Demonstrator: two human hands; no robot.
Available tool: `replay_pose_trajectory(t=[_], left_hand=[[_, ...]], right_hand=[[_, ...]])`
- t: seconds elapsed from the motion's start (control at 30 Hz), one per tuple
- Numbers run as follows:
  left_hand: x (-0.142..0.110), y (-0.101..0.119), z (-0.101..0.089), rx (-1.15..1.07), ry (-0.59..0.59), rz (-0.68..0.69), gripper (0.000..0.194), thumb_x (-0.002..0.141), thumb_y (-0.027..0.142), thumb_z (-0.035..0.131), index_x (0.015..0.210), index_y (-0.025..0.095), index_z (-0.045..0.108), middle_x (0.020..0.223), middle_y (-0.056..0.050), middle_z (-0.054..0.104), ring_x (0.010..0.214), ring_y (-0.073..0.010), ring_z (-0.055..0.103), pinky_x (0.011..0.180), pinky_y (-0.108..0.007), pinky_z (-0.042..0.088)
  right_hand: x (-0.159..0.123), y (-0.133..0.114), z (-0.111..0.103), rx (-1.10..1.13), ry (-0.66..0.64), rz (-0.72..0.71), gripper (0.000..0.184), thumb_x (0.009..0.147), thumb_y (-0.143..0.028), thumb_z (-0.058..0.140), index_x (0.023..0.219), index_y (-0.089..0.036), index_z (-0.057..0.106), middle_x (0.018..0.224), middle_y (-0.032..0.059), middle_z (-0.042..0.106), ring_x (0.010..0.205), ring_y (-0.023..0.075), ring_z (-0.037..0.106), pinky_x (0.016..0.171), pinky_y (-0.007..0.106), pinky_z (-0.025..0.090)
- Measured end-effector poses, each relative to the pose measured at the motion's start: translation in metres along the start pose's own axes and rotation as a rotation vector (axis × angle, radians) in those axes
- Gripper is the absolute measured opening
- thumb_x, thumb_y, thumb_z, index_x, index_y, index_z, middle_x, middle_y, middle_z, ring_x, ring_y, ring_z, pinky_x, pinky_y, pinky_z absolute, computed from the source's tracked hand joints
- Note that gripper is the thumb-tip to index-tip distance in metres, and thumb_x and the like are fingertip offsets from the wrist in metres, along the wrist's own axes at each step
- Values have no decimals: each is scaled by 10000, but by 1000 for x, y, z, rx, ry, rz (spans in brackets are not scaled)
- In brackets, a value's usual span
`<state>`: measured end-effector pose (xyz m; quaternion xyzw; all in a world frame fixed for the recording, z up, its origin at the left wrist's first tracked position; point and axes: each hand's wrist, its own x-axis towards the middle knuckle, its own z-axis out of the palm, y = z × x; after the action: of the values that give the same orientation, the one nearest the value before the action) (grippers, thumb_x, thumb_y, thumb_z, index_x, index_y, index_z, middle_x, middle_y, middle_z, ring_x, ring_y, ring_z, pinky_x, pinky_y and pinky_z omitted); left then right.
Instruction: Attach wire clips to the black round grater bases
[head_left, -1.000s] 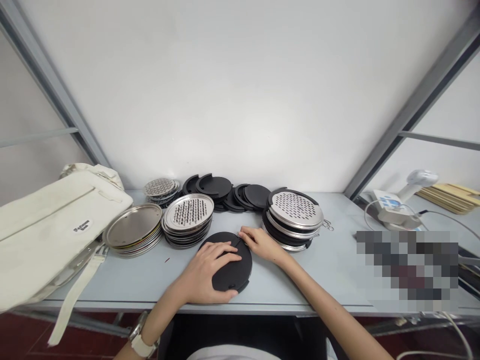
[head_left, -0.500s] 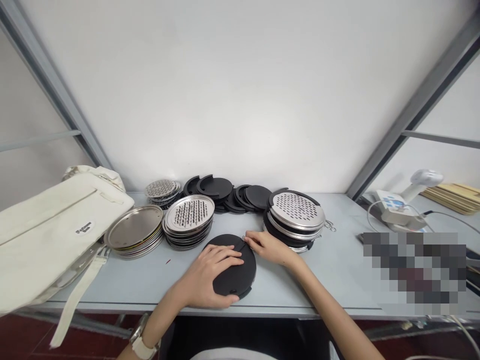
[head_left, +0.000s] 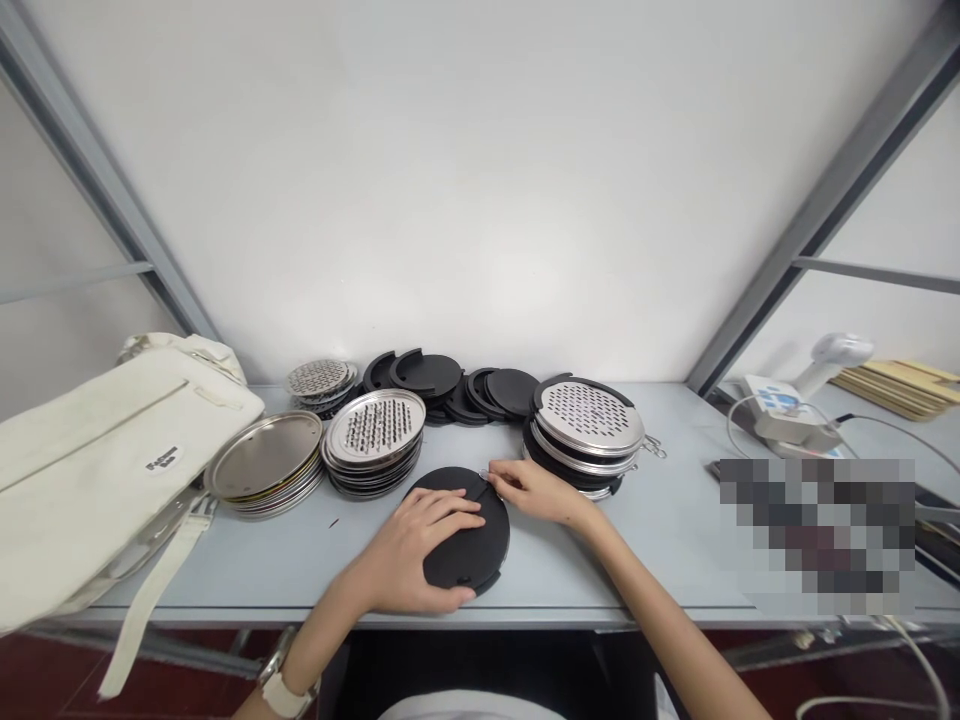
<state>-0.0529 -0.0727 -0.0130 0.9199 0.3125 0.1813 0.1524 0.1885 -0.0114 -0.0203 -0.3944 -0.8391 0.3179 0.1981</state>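
A round black disc (head_left: 472, 545) with a raised rim section lies flat near the table's front edge. My left hand (head_left: 409, 550) holds it from the left, fingers laid over its top and thumb along its near edge. At its far right edge, the thumb and forefinger of my right hand (head_left: 532, 490) are pinched on a small wire ring (head_left: 484, 475), which the fingertips partly cover. Right behind that hand stands a stack of round metal graters with black holders (head_left: 589, 415); wire rings (head_left: 655, 447) stick out at its right side.
On the left are stacks of grater plates (head_left: 379, 425) and plain metal discs (head_left: 266, 450), beside a cream bag (head_left: 112, 460). Black discs and holders (head_left: 514, 390) lie along the wall. At right are a white scanner on a box (head_left: 784, 410), wooden boards (head_left: 900, 385) and a blurred-out patch.
The view has shifted slightly. Both hands keep nearly the same places on the black disc and its ring; nothing else has visibly moved.
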Motion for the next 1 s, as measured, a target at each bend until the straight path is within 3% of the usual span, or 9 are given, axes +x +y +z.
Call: replay_pose_trajectory(t=[0.27, 0.53, 0.7, 1.0], left_hand=[[0, -1, 1, 11, -1, -1, 656, 663, 349, 712, 1282, 297, 501, 1350, -32, 528, 1304, -293, 424, 1067, -421, 312], [0, 0, 1, 3, -1, 1, 650, 666, 347, 705, 1282, 290, 506, 1359, -41, 524, 1299, -295, 426, 1064, -428, 313], [0, 1, 0, 11, 2, -7, 651, 658, 336, 706, 1277, 289, 507, 1353, -33, 528, 1301, -289, 426, 1071, -425, 312], [0, 0, 0, -11, -11, 4, 671, 648, 342, 718, 1282, 298, 502, 1355, -28, 528, 1302, -290, 427, 1077, -426, 307]], right_hand=[[-1, -2, -3, 13, -16, -18, 221, 840, -179, 445, 654, -212, 328, 570, -85, 323, 537, 90, 298, 529, 224, 271], [-1, 1, -4, -2, -46, -25, 295, 954, -300, 381, 674, -209, 367, 581, -69, 355, 547, 104, 333, 536, 236, 285], [-2, 1, -7, 19, -73, -30, 309, 966, -317, 373, 679, -205, 392, 604, -56, 398, 567, 109, 364, 544, 238, 308], [-3, 1, -13, 77, -152, -36, 335, 959, -358, 388, 661, -207, 362, 577, -71, 343, 532, 95, 306, 503, 234, 267]])
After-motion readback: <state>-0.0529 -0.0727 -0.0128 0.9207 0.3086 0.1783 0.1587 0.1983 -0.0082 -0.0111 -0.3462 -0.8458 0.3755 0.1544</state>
